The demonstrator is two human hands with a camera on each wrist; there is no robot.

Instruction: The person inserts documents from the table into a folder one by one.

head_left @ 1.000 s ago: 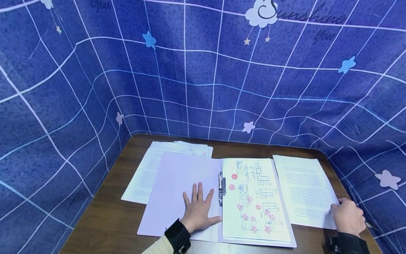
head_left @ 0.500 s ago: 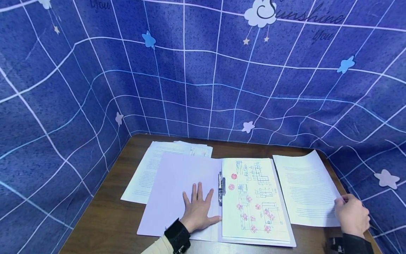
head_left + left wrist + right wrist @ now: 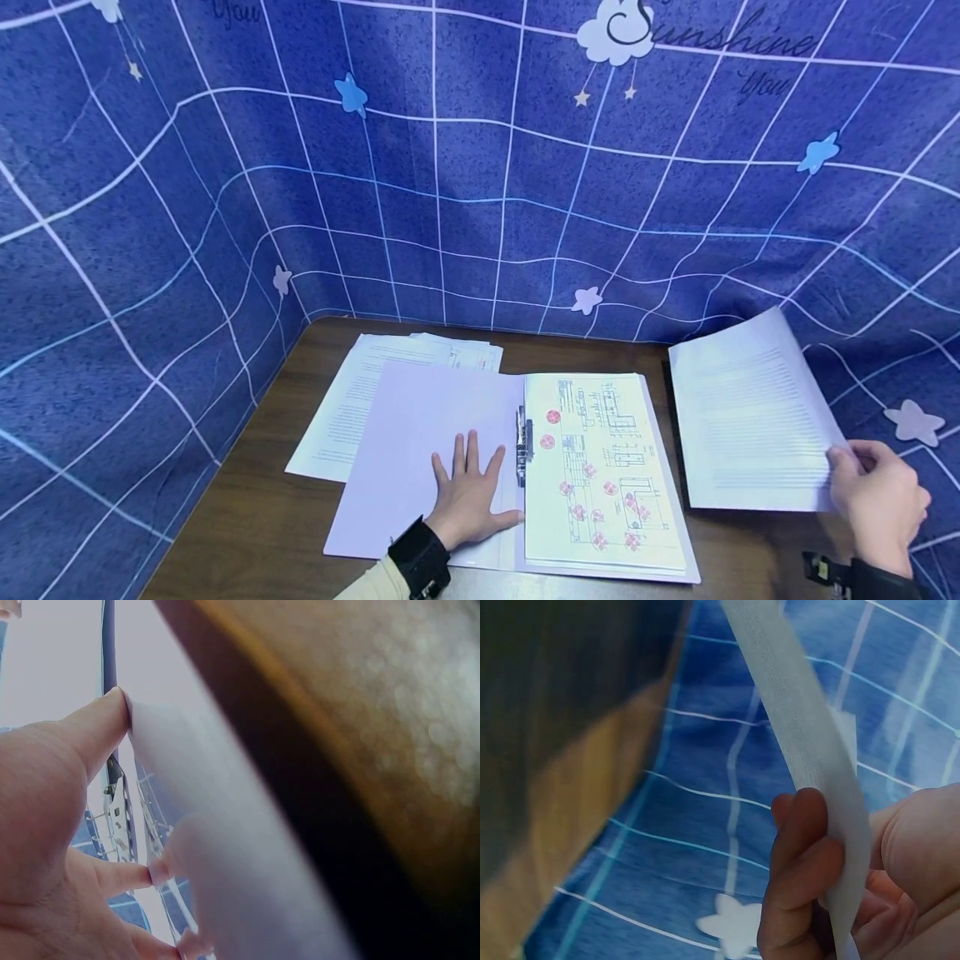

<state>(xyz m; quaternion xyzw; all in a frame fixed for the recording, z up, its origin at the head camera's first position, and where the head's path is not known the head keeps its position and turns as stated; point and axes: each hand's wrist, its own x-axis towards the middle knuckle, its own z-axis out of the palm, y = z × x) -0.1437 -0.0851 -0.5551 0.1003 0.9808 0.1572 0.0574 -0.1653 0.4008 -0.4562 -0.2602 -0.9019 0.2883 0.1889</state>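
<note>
My left hand [image 3: 468, 493] lies flat with fingers spread on the left cover of an open lilac folder [image 3: 420, 442]. Its thumb points at the folder's metal clip [image 3: 524, 446], and the fingers touch the cover in the left wrist view. On the folder's right side lie sheets with technical drawings and red stamps [image 3: 607, 467]. My right hand [image 3: 879, 498] pinches the right edge of a printed sheet of paper [image 3: 750, 417], thumb on one side and curled fingers on the other. That paper [image 3: 802, 712] is raised and bowed, seen nearly edge-on in the right wrist view.
More printed papers [image 3: 337, 417] lie at the back left, partly under the folder. Everything rests on a brown wooden table [image 3: 232, 508]. A blue cloth with white grid lines and stars [image 3: 480, 208] hangs behind and at both sides.
The right hand has moved right, lifting the printed paper off the table and carrying it right, away from the folder. The left hand and the folder have stayed in place.
</note>
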